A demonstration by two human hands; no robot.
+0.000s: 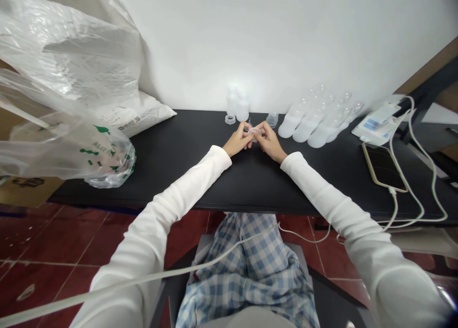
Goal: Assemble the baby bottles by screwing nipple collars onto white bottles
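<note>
My left hand (238, 140) and my right hand (269, 141) meet above the middle of the black table. Their fingers are closed round a clear bottle collar ring (255, 131), gripped from both sides. A small translucent part shows just behind the fingers, perhaps a teat; the fingers hide most of it. Beyond my left hand, a loose collar ring (230, 120) lies in front of white translucent bottles (243, 109) standing by the wall. Near my right hand stands a clear bottle cap (272, 120). Farther right are several baby bottles (308, 127) with clear domed tops.
A large white plastic sack (89, 56) and a clear bag with green print (103, 151) crowd the table's left side. At the right lie a phone (384, 168) on a white cable and a white packet (377, 126). Another pale cable (171, 273) crosses my lap.
</note>
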